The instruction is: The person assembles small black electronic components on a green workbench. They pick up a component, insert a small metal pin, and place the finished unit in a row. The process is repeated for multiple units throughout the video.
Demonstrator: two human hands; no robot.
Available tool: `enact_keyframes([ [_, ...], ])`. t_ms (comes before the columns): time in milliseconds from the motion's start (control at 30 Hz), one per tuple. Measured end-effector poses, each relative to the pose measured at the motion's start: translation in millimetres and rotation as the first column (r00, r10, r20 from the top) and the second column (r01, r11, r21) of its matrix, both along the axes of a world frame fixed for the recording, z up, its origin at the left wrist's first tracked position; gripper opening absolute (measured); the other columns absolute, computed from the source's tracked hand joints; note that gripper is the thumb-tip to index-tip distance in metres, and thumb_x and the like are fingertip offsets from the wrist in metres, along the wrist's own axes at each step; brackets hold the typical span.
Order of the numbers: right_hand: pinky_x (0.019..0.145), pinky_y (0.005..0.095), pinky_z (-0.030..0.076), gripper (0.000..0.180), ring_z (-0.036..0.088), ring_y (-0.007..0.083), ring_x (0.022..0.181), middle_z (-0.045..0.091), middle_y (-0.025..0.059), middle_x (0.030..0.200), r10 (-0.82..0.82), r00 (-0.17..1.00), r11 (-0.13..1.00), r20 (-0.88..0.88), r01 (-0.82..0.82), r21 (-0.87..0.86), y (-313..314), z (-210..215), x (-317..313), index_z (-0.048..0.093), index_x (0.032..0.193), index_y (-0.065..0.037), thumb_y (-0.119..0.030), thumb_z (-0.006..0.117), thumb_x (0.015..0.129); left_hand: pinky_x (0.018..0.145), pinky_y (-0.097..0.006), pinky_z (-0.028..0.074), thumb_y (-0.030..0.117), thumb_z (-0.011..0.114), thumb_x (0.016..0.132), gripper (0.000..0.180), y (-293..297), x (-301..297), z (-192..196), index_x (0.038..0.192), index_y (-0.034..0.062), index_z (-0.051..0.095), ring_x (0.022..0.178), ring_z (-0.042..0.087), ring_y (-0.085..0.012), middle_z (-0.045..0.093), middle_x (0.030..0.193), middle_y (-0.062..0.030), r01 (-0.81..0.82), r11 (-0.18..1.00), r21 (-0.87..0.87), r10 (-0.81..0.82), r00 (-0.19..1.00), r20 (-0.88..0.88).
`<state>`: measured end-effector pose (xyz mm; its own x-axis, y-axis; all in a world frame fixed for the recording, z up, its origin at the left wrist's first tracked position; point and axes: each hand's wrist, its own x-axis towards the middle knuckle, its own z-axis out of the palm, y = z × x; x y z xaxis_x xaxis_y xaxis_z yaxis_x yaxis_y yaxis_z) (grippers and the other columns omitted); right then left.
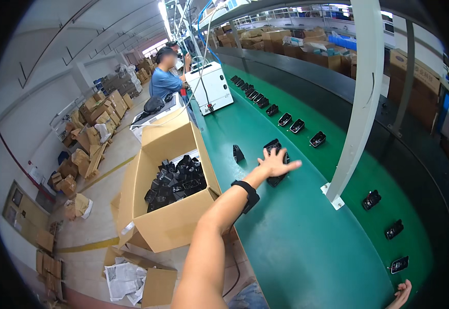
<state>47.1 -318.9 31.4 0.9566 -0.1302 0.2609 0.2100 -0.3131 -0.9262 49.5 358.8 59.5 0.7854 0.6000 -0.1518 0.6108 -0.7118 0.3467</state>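
Two hands show: our left hand (275,163) lies spread flat on black parts (276,152) at centre frame; our right hand (402,293), lower right, hangs loosely spread, holding nothing.

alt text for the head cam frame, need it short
A person's left hand, fingers spread, rests on a stack of black plastic parts on a green conveyor belt, with more black parts lined up along it. An open cardboard box of similar parts stands to the left; the right hand shows only at the bottom edge.
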Motion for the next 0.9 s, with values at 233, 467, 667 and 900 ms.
enact_keyframes([
  [233, 0.073, 0.0308, 0.047, 0.034, 0.061, 0.0190, 0.084, 0.069, 0.0123, 0.095, 0.000, 0.999, 0.992, -0.051, -0.007, -0.129, 4, 6, 1, 0.067, 0.111, 0.002, -0.023, 0.047, 0.103, 0.100, -0.073, 0.032, 0.051, 0.060, 0.078, 0.068, -2, 1, -25, 0.139, 0.0225, 0.049, 0.141, 0.024, -0.0464, 0.042, 0.142, -0.0189, -0.004, 0.985, 0.173, -0.022, 0.989, 0.147],
  [467, 0.077, 0.0319, 0.050, 0.024, 0.062, 0.0190, 0.086, 0.069, 0.0114, 0.094, 0.007, 0.997, 0.998, -0.079, -0.012, -0.062, 7, 6, -2, 0.067, 0.109, 0.002, -0.018, 0.057, 0.101, 0.097, -0.063, 0.040, 0.047, 0.060, 0.078, 0.060, -3, 2, -25, 0.131, 0.0204, 0.057, 0.128, 0.041, -0.0351, 0.047, 0.129, -0.0145, -0.075, 0.969, 0.236, 0.019, 0.973, 0.231],
  [667, 0.082, 0.0321, 0.051, 0.023, 0.063, 0.0200, 0.088, 0.068, 0.0135, 0.095, 0.038, 0.994, 0.999, -0.107, -0.041, -0.029, 12, 11, -4, 0.065, 0.109, 0.005, -0.016, 0.059, 0.100, 0.095, -0.055, 0.043, 0.045, 0.057, 0.082, 0.054, -1, -8, -43, 0.126, 0.0136, 0.060, 0.124, 0.047, -0.0301, 0.052, 0.122, -0.0135, -0.114, 0.946, 0.304, -0.014, 0.922, 0.387],
  [900, 0.083, 0.0331, 0.050, 0.023, 0.062, 0.0209, 0.089, 0.068, 0.0137, 0.097, 0.068, 0.993, 0.994, -0.098, -0.076, -0.078, 6, 7, -1, 0.064, 0.111, 0.005, -0.015, 0.058, 0.100, 0.093, -0.054, 0.042, 0.045, 0.057, 0.082, 0.052, -1, -6, -46, 0.123, 0.0127, 0.061, 0.121, 0.049, -0.0291, 0.053, 0.118, -0.0127, -0.118, 0.937, 0.328, -0.027, 0.914, 0.406],
])
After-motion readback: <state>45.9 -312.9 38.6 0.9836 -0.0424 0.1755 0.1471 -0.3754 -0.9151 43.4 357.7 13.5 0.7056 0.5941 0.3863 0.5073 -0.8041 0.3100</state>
